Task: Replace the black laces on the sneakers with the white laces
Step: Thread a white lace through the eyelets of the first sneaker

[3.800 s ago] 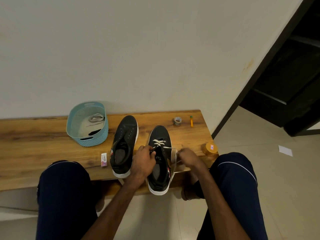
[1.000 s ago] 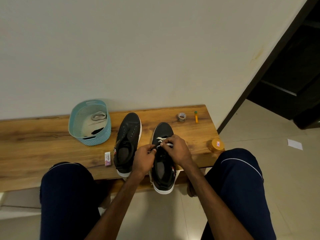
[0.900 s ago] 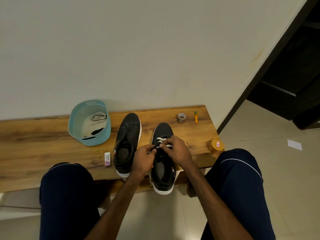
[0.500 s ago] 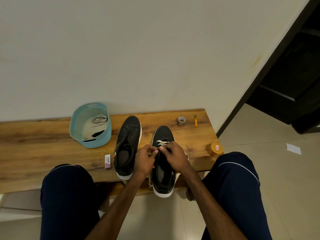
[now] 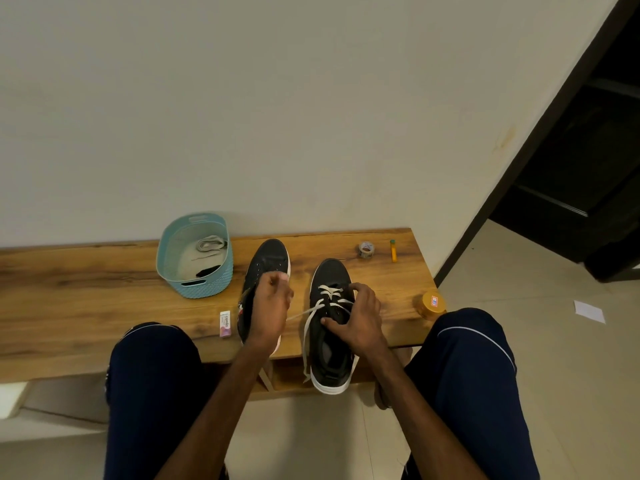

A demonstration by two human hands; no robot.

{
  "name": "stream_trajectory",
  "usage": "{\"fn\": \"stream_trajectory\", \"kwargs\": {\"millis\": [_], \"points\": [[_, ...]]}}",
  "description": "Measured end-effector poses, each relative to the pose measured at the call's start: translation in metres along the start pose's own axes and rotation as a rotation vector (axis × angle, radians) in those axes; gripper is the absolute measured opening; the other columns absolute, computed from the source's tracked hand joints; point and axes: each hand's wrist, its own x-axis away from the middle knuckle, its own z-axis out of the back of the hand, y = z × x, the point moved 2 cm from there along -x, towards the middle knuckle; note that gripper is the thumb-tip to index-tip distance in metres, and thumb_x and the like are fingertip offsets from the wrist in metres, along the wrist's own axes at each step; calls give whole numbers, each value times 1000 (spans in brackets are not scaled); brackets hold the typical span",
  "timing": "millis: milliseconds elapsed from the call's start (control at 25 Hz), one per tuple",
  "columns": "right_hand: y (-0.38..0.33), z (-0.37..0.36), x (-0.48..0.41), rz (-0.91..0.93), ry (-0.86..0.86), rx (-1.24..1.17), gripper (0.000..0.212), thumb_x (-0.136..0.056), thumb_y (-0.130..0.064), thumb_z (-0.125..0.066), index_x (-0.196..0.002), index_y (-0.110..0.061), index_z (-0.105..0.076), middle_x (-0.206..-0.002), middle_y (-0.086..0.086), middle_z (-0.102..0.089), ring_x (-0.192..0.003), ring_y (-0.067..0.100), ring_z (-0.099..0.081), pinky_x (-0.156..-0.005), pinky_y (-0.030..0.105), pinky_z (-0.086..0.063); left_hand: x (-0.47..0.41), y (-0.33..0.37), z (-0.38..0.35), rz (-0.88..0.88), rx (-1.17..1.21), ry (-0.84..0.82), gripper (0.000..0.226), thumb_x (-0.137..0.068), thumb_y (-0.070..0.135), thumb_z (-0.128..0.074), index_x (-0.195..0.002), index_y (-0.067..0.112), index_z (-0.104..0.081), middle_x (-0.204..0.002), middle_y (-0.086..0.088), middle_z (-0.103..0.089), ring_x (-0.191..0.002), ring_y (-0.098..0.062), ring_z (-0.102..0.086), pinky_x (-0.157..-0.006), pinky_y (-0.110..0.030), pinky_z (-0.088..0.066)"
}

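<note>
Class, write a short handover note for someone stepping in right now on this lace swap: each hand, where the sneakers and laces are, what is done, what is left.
Left hand pinches a strand of the white lace, drawn taut leftward. Right hand grips the right-hand sneaker on the wooden bench.
Done: two white crossings near that sneaker's toe; the other lace end hangs over the bench edge.
Left: lace its upper eyelets, then the left-hand sneaker, its lacing hidden behind the left hand. A spare white lace bundle lies in the teal basket.
</note>
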Motion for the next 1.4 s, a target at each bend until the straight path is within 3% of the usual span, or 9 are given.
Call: {"fn": "stream_trajectory", "kwargs": {"millis": [120,160,280,480,640,800,1040,1240,1400], "points": [[0,-1,4,-12,21,57,89,-69,-50,-81,-137,-20,-33,-137,0,-37,-127,20,-35,-104,36,-36,7,-29,-4,-57,-1143,-302,23,-101,41,-48,-102,22,-61,-97,1,-61,-79,-11,-56,-70,-28,-45],[0,-1,6,-27,17,71,89,-69,-50,-81,-137,-20,-32,-138,0,-36,-128,21,-35,-105,38,-37,10,-29,-8,-84,-1157,-390,22,-101,41,-48,-96,25,-62,-103,0,-60,-85,-11,-56,-77,-30,-47],[0,-4,8,-64,21,77,92,-69,-51,-80,-139,-20,-30,-141,1,-34,-132,23,-34,-106,47,-39,14,1,-1,-234,-502,-402,26,-101,32,-48,-84,21,-64,-100,7,-56,-96,-7,-55,-88,-26,-45],[-2,-7,9,-81,14,88,89,-72,-53,-77,-139,-22,-28,-142,0,-33,-132,23,-33,-107,48,-37,30,32,11,-62,119,-616,34,-100,31,-46,-73,16,-60,-79,-7,-62,-60,-13,-48,-50,-18,-34],[-4,-7,10,-80,21,87,86,-71,-53,-77,-136,-22,-30,-140,0,-34,-131,23,-35,-106,47,-36,28,5,0,194,-130,-506,56,-103,45,-41,-58,14,-52,-59,-14,-63,-40,-18,-44,-40,-23,-30],[-3,-5,8,-83,7,98,84,-72,-53,-76,-135,-23,-31,-138,-1,-35,-129,22,-35,-105,46,-37,24,-35,-3,323,-707,-378,40,-104,37,-42,-83,6,-56,-60,-7,-71,-39,-14,-59,-47,-22,-45],[-2,-4,9,-95,-15,77,81,-74,-52,-77,-135,-22,-32,-137,0,-35,-127,21,-35,-103,45,-38,17,-46,-14,211,-701,-187,18,-104,32,-44,-107,17,-52,-67,-5,-70,-37,-10,-57,-41,-23,-44],[-3,-5,9,-94,-23,67,79,-75,-49,-77,-135,-21,-33,-136,0,-36,-127,23,-37,-101,45,-39,13,-49,-20,74,-1003,-127,21,-99,40,-54,-106,21,-61,-100,2,-63,-79,-9,-56,-69,-27,-43],[-8,-2,7,-77,-14,64,79,-75,-46,-79,-134,-22,-33,-138,0,-35,-128,22,-35,-101,46,-39,2,-41,-18,18,-822,-88,26,-97,37,-54,-98,17,-71,-108,-3,-55,-90,-17,-58,-76,-33,-46]]}}
